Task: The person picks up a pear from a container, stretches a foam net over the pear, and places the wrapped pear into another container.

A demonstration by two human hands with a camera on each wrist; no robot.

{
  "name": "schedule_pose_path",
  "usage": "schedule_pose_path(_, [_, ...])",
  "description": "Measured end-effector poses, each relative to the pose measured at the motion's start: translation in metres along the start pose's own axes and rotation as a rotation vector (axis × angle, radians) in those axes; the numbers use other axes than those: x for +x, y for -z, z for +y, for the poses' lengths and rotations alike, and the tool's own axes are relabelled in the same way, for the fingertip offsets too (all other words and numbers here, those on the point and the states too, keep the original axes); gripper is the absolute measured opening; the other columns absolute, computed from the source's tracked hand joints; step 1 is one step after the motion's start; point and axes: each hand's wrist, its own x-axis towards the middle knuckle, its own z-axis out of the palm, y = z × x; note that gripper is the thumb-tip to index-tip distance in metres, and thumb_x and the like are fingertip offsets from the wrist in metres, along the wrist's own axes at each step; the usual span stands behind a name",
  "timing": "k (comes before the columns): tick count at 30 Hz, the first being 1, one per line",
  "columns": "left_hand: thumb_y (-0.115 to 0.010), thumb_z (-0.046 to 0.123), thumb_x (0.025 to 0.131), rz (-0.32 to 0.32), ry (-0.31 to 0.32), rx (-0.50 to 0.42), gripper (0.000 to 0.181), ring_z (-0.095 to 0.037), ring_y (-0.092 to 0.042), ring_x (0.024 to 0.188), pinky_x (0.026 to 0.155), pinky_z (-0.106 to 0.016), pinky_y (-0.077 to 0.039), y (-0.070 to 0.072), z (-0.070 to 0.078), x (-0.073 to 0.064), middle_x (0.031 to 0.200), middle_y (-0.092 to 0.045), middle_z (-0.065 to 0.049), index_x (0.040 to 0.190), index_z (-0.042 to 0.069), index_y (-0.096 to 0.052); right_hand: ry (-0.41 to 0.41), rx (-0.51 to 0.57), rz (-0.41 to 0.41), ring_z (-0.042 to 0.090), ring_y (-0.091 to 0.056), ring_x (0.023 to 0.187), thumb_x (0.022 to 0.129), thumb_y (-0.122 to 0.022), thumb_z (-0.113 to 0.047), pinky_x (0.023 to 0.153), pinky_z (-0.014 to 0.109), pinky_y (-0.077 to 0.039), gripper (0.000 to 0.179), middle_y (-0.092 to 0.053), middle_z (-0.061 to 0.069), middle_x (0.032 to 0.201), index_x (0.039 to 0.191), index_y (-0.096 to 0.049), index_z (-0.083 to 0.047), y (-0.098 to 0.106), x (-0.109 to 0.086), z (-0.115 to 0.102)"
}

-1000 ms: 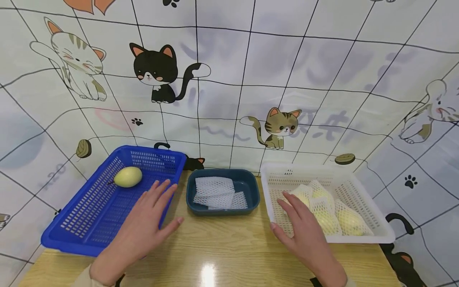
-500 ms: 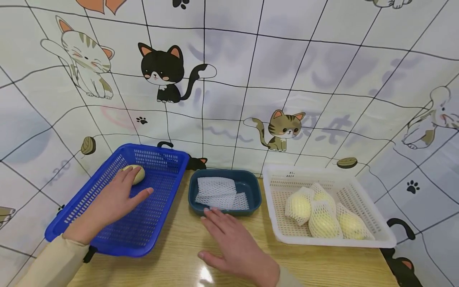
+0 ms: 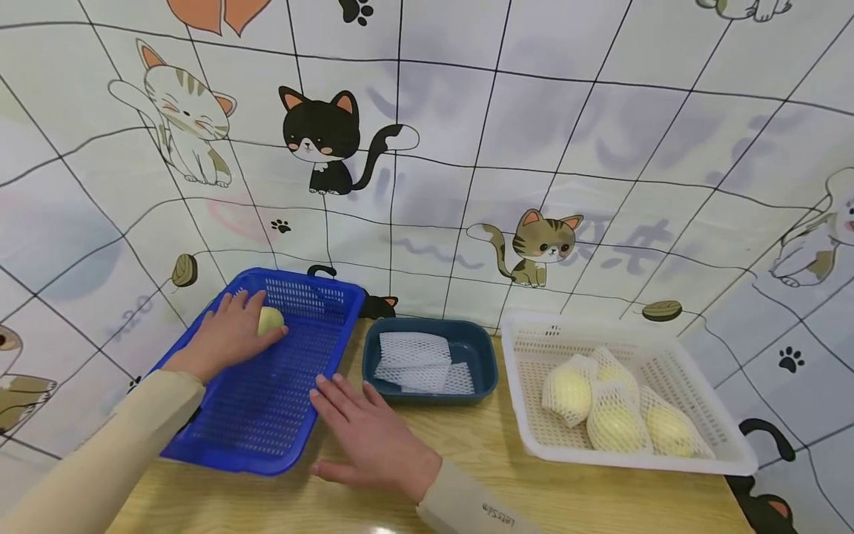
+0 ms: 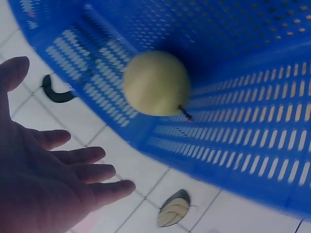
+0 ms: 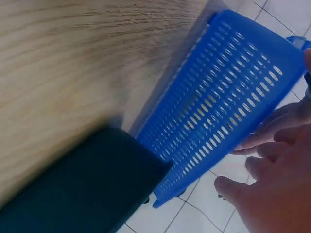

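A pale yellow-green pear (image 3: 270,320) with a dark stem lies near the far end of the blue plastic basket (image 3: 263,423). Above it, my left hand (image 3: 230,331) reaches into the basket, partly hiding the fruit in the head view. The left wrist view shows the hand (image 4: 63,179) with fingers extended, a gap between them and the pear (image 4: 156,83). My right hand (image 3: 376,445), fingers straight, is over the table beside the basket's right rim, its fingertips close to that rim. Nothing is held in the right hand.
A dark teal bin (image 3: 434,399) holding white foam net sleeves (image 3: 414,357) stands in the middle. To the right, a white basket (image 3: 634,461) contains several net-wrapped pears (image 3: 615,419). A cat-patterned sheet (image 3: 440,148) hangs behind the wooden table (image 3: 560,497).
My left hand has moved left and forward into the blue basket to the pear. My right hand has swept left from over the white basket, past the teal bin, to the blue basket's side.
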Motion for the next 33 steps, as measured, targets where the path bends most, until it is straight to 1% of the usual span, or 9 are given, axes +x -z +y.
schedule_pose_path(5, [-0.059,0.050,0.099,-0.029,0.040,-0.014,0.091,-0.068,-0.016,0.141,0.107,-0.083,-0.017,-0.020,-0.007,0.021,0.152,-0.024,-0.049,0.154,-0.015,-0.027,-0.013,0.010,-0.070,0.019,-0.003,0.159,0.099,-0.029,-0.077,0.123,0.052,-0.025,0.094,-0.003,0.004,0.173,0.166,-0.017,-0.013,-0.009,0.009,-0.005])
schedule_pose_path(9, [-0.061,0.045,0.099,-0.035,0.050,0.004,0.086,-0.068,-0.017,0.141,0.109,-0.081,-0.018,-0.033,-0.008,0.033,0.152,-0.024,-0.048,0.153,-0.013,-0.030,-0.026,-0.021,-0.091,0.018,-0.004,0.158,0.098,-0.016,-0.079,0.122,0.050,-0.026,0.094,-0.007,0.004,0.173,0.166,-0.020,-0.014,-0.010,0.011,-0.007])
schedule_pose_path(15, [-0.064,0.035,0.097,-0.017,0.068,0.054,0.076,-0.067,-0.026,0.136,0.107,-0.081,-0.023,-0.036,-0.020,0.043,0.146,-0.032,-0.048,0.148,-0.014,-0.038,-0.019,-0.055,-0.099,0.017,-0.005,0.158,0.100,-0.018,-0.077,0.123,0.047,-0.025,0.091,-0.009,0.004,0.173,0.166,-0.020,-0.014,-0.006,0.017,-0.011])
schedule_pose_path(18, [-0.064,0.032,0.096,-0.011,0.097,0.040,0.075,-0.069,-0.023,0.135,0.108,-0.081,-0.019,-0.038,-0.029,0.046,0.145,-0.029,-0.052,0.147,-0.016,-0.036,-0.026,-0.022,-0.123,0.017,-0.003,0.158,0.099,-0.018,-0.077,0.124,0.043,-0.023,0.091,-0.007,0.003,0.173,0.166,-0.019,-0.015,-0.005,0.022,-0.014])
schedule_pose_path(21, [-0.064,0.030,0.096,-0.008,0.099,0.033,0.075,-0.071,-0.024,0.134,0.109,-0.080,-0.020,-0.043,-0.034,0.048,0.142,-0.029,-0.054,0.146,-0.017,-0.036,-0.041,0.020,-0.147,0.016,-0.002,0.158,0.099,-0.019,-0.077,0.124,0.039,-0.023,0.091,-0.006,0.002,0.173,0.166,-0.021,-0.015,-0.005,0.024,-0.016])
schedule_pose_path(25, [-0.067,0.028,0.095,-0.014,0.093,0.038,0.072,-0.069,-0.038,0.126,0.102,-0.076,-0.035,-0.050,-0.033,0.053,0.131,-0.040,-0.053,0.141,-0.019,-0.040,-0.051,0.032,-0.153,0.016,-0.004,0.158,0.100,-0.021,-0.076,0.123,0.037,-0.024,0.090,-0.006,0.003,0.173,0.166,-0.022,-0.014,-0.004,0.023,-0.015])
schedule_pose_path(27, [-0.069,0.027,0.094,-0.030,0.102,0.040,0.070,-0.067,-0.045,0.119,0.095,-0.074,-0.042,-0.053,-0.031,0.054,0.125,-0.045,-0.050,0.138,-0.019,-0.042,-0.050,0.034,-0.150,0.016,-0.004,0.158,0.100,-0.021,-0.075,0.123,0.037,-0.024,0.089,-0.006,0.003,0.173,0.166,-0.021,-0.015,-0.004,0.022,-0.014])
schedule_pose_path(30, [-0.074,0.024,0.091,-0.067,0.100,0.037,0.067,-0.065,-0.049,0.112,0.089,-0.072,-0.046,-0.056,-0.029,0.057,0.120,-0.048,-0.047,0.134,-0.019,-0.045,-0.047,0.052,-0.152,0.016,-0.002,0.158,0.101,-0.021,-0.075,0.123,0.035,-0.024,0.089,-0.005,0.003,0.173,0.166,-0.019,-0.015,-0.003,0.020,-0.012])
schedule_pose_path(33, [-0.077,0.020,0.089,-0.133,0.080,0.001,0.073,-0.064,-0.050,0.112,0.090,-0.072,-0.046,-0.060,-0.027,0.061,0.125,-0.044,-0.048,0.140,-0.017,-0.041,-0.052,0.070,-0.157,0.015,-0.002,0.158,0.101,-0.022,-0.074,0.123,0.034,-0.024,0.088,-0.005,0.003,0.173,0.166,-0.019,-0.014,-0.002,0.018,-0.010])
